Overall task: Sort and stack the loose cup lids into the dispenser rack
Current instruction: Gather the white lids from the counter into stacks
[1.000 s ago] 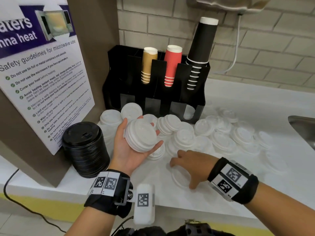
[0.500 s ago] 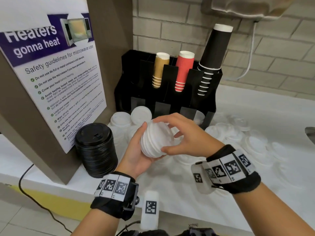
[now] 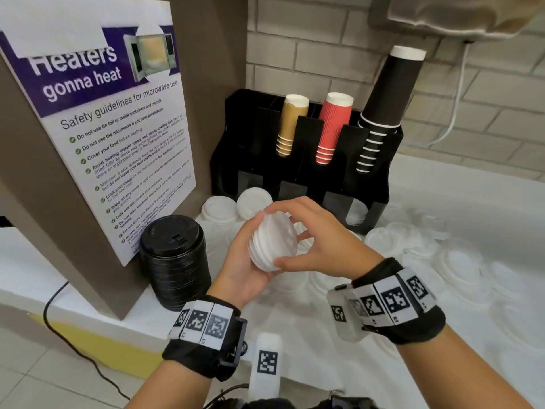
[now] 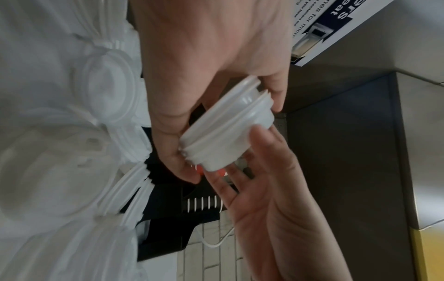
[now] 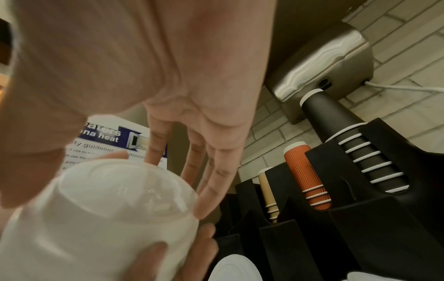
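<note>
A short stack of white lids (image 3: 272,242) lies sideways in my left hand (image 3: 240,265), whose palm and fingers cup it from the left. My right hand (image 3: 320,242) closes over the stack's open end, thumb below and fingers above. The left wrist view shows the lid stack (image 4: 228,129) pinched between my right hand (image 4: 211,66) above and my left hand (image 4: 261,192) below. Close up in the right wrist view, the lid stack (image 5: 103,213) sits under my right hand (image 5: 197,106). The black dispenser rack (image 3: 298,184) stands behind. Loose white lids (image 3: 413,242) cover the counter.
A tall stack of black lids (image 3: 177,261) stands left of my hands, beside a microwave safety sign (image 3: 118,149). Tan, red and black cups (image 3: 333,128) fill the rack's upper slots. A few white lids (image 3: 355,214) sit in its lower right slot. A hand dryer (image 5: 321,66) hangs on the brick wall.
My right hand left the counter, where it was on a loose lid, and came up onto the stack in my left hand. Both hands now hold the stack together.
</note>
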{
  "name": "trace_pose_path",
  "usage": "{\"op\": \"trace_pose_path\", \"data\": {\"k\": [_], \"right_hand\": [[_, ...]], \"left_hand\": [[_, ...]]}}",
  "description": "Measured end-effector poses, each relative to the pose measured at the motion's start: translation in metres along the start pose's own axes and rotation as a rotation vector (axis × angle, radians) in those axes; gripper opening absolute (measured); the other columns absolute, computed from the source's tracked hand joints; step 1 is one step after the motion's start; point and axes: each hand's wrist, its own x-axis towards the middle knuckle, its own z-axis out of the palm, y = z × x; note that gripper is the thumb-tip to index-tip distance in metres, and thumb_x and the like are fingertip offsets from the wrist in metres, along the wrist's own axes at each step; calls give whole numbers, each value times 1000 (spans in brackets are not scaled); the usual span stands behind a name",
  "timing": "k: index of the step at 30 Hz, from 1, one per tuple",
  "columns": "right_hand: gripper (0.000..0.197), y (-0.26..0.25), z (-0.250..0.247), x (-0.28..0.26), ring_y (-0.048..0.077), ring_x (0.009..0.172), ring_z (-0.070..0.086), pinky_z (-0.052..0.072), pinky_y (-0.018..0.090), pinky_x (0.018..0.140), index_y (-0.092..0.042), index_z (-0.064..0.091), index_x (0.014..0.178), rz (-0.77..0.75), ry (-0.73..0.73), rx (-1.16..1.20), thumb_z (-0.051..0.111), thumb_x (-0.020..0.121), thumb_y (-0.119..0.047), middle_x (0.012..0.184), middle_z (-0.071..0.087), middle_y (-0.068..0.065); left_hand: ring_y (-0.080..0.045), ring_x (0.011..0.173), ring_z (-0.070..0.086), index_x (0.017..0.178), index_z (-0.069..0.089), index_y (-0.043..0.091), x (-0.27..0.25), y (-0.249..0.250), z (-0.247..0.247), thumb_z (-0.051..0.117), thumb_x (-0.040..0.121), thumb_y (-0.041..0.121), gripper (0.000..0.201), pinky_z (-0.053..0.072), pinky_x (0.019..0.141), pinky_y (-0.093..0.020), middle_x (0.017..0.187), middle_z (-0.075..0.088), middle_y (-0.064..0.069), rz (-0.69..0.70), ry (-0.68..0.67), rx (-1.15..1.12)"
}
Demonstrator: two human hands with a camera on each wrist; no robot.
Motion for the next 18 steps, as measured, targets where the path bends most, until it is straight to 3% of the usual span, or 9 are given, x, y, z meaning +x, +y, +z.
{"op": "trace_pose_path", "data": {"k": [3,6,8,11,14,16,18], "right_hand": [[62,3,-11,11,-1,111,51,52,17,81,-40,44,131,34,76,56,73,77,-45,126,46,-15],[41,14,-18,36,8,104,57,49,21,84,-25,50,130,159,183,114,61,91,-32,121,53,-4],[36,23,-14,58,14,107,57,48,27,92,-16,53,129,235,14,-53,57,94,-27,124,55,4],[49,27,8,88,22,117,52,43,31,98,-17,49,136,236,-319,-316,62,91,-32,132,52,7],[77,28,37,111,25,121,48,40,32,91,-24,39,142,211,-479,-448,76,76,-40,133,47,5],[94,31,55,121,26,119,47,40,34,81,-29,32,142,219,-539,-574,81,64,-51,128,47,3],[105,32,72,125,27,116,48,44,37,78,-31,27,140,220,-560,-708,83,55,-57,124,46,4]], "left_hand": [[-26,102,67,118,64,19,0,17,4,64,77,41,47,57,77,-41,114,68,-11,72,-13,-10],[-22,94,65,109,62,22,-2,50,8,59,77,39,36,53,79,-42,101,68,-5,220,-11,-34],[-21,96,62,112,59,24,-4,72,9,56,79,41,38,51,81,-43,103,65,-3,310,19,-15],[-21,101,62,118,56,26,-7,93,9,55,80,45,43,50,89,-45,108,64,-3,386,64,-7],[-21,96,67,116,59,26,-12,100,7,59,75,49,48,51,91,-48,105,69,-3,398,96,-11],[-26,101,65,117,60,25,-15,100,6,61,71,51,53,54,86,-49,108,68,-7,383,127,-16],[-31,110,59,128,56,22,-18,99,5,64,69,53,67,55,79,-48,117,62,-10,365,147,-18]]}}
